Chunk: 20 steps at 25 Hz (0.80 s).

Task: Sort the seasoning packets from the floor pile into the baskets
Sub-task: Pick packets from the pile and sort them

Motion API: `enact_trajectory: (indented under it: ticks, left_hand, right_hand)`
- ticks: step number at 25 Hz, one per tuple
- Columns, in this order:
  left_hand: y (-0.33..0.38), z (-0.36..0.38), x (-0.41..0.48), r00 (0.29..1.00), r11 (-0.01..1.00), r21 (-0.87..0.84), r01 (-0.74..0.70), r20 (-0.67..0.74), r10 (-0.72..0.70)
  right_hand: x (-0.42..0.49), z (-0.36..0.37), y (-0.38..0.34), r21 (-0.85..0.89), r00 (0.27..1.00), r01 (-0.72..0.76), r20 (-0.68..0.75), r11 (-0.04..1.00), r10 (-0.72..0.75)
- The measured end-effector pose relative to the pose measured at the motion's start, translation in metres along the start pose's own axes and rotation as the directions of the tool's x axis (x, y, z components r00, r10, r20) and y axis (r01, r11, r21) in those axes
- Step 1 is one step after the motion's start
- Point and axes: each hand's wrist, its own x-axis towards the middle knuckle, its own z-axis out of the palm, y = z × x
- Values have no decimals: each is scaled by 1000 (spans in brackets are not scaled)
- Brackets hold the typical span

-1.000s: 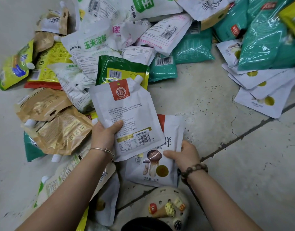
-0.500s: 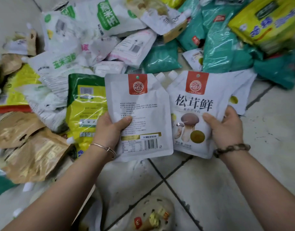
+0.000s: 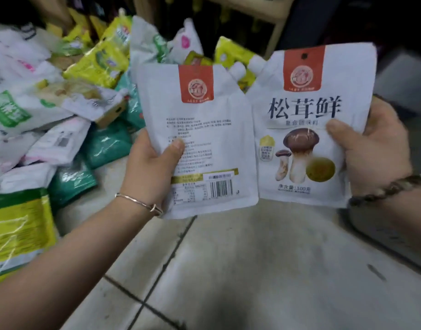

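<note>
You have bare floor [image 3: 252, 270] from 5 to 7 o'clock; the packet pile [image 3: 69, 110] blocks 9 to 12, and a wooden frame [image 3: 279, 29] stands at 1.

Pale tiled floor [image 3: 252, 270] crossed by dark grout lines, a pile of packets [image 3: 62, 103] heaped on it from 9 to 12 o'clock, white bags [image 3: 12, 129] laid at 10 o'clock, teal bags [image 3: 107, 144] tucked beside them, yellow bags [image 3: 97, 63] stacked at 11 o'clock, a green-and-yellow bag [image 3: 16, 234] laid flat at 8 o'clock.
</note>
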Motion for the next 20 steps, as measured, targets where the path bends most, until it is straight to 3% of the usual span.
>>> enact_trajectory:
  ticks: [12, 18, 20]
  left_hand:
    - [128, 145, -1, 961, 966, -40, -255, 101, 258]
    - [173, 273, -16, 924, 969, -65, -236, 294, 245]
    - [187, 323, -13, 876, 958, -7, -285, 403, 264]
  right_hand:
    - [54, -140, -115, 133, 975, 201, -125, 970, -185]
    - [89, -270, -146, 27, 947, 226, -241, 974, -213]
    - [102, -322, -157, -55, 940, 194, -276, 979, -202]
